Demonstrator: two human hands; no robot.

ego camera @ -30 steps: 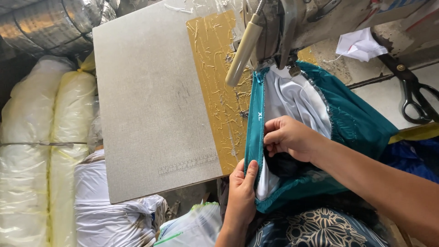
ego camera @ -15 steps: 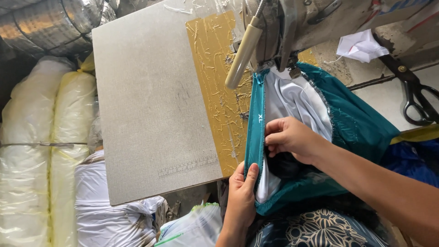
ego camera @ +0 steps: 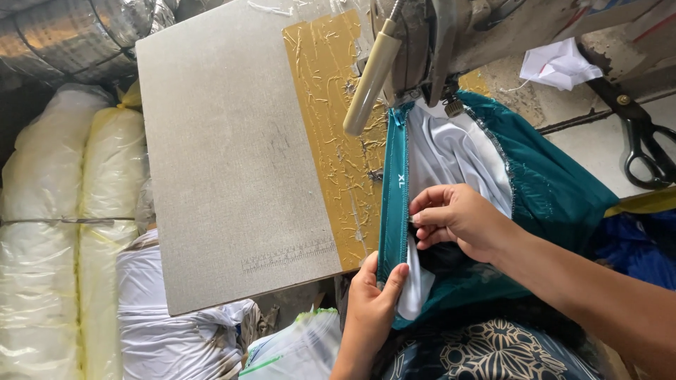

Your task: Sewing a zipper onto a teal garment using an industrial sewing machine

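Risk entry: your left hand (ego camera: pixel 371 299) pinches the teal band (ego camera: pixel 394 211) at lower centre, your right hand (ego camera: pixel 454 218) curls shut on the white fabric (ego camera: pixel 451 151); uneven tension likely skews the seam under the sewing machine head (ego camera: pixel 422 49) at top.

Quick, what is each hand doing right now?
Left hand: closed, pinching the lower end of the teal band.
Right hand: closed, gripping the white fabric beside the band.
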